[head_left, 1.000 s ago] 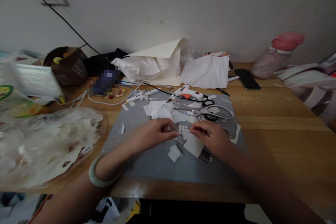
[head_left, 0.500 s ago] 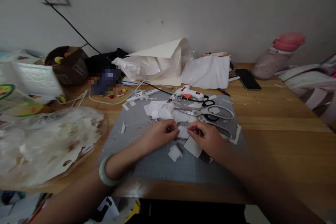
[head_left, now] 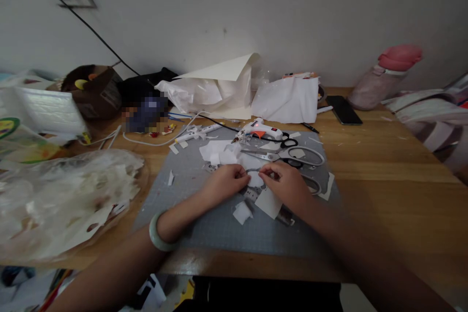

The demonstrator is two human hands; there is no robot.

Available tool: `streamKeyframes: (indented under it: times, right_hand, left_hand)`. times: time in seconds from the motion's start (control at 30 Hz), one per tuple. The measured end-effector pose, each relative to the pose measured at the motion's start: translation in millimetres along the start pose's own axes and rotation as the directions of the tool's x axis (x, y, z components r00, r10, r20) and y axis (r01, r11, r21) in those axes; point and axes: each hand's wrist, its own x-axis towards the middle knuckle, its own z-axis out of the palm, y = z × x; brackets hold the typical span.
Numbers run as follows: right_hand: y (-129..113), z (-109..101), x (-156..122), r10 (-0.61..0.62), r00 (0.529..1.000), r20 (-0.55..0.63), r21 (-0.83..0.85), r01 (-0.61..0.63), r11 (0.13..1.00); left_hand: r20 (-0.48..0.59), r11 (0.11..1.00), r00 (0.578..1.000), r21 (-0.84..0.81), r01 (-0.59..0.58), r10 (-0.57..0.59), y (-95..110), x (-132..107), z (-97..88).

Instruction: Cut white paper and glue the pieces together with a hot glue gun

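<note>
Between my hands is a small white piece of paper (head_left: 255,179), held up over the grey cutting mat (head_left: 215,234). My left hand (head_left: 228,181) pinches its left edge between thumb and fingertips. At its right edge, my right hand (head_left: 284,183) pinches it the same way. Below the hands lie a larger off-white card piece (head_left: 268,203), a small white scrap (head_left: 243,212) and part of a ruler (head_left: 251,194). Just beyond are crumpled white paper (head_left: 219,150) and scissors (head_left: 272,156) with grey-white handles. A second scissor handle (head_left: 313,184) shows partly behind my right hand.
A white glue gun (head_left: 266,129) with a lit red light lies at the mat's back. A phone (head_left: 343,109) and a pink-lidded bottle (head_left: 383,78) are back right. A plastic bag of white scraps (head_left: 73,195) covers the left; a brown box (head_left: 95,90) stands behind.
The paper piece has been tilted or turned between my fingers and now looks rounder. My left forearm has shifted slightly to the right. More of the ruler shows below the hands.
</note>
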Motion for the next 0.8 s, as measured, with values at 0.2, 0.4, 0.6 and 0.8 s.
streamKeyframes:
  times: [0.2,0.4,0.6,0.8]
  right_hand:
    - [-2.0,0.1,-0.5,-0.046,0.999,0.017,-0.071,0.047,0.996]
    - [-3.1,1.6,-0.8,-0.055,0.997,0.049,-0.114,0.060,0.992]
    - [-3.4,3.2,-1.3,-0.086,0.994,0.069,-0.209,0.099,0.973]
    - [-2.3,4.3,-1.3,-0.096,0.994,0.049,-0.237,0.105,0.966]
  left_hand:
    - [0.015,0.999,0.999,0.007,0.036,-0.036,4.1,-0.6,-2.7]
    - [0.015,0.998,0.999,0.052,0.036,-0.037,5.5,0.0,-3.3]
    - [-0.001,0.994,1.000,0.111,0.024,-0.024,5.1,1.7,-3.8]
    - [0.001,0.986,1.000,0.165,0.027,-0.027,4.2,2.1,-1.8]
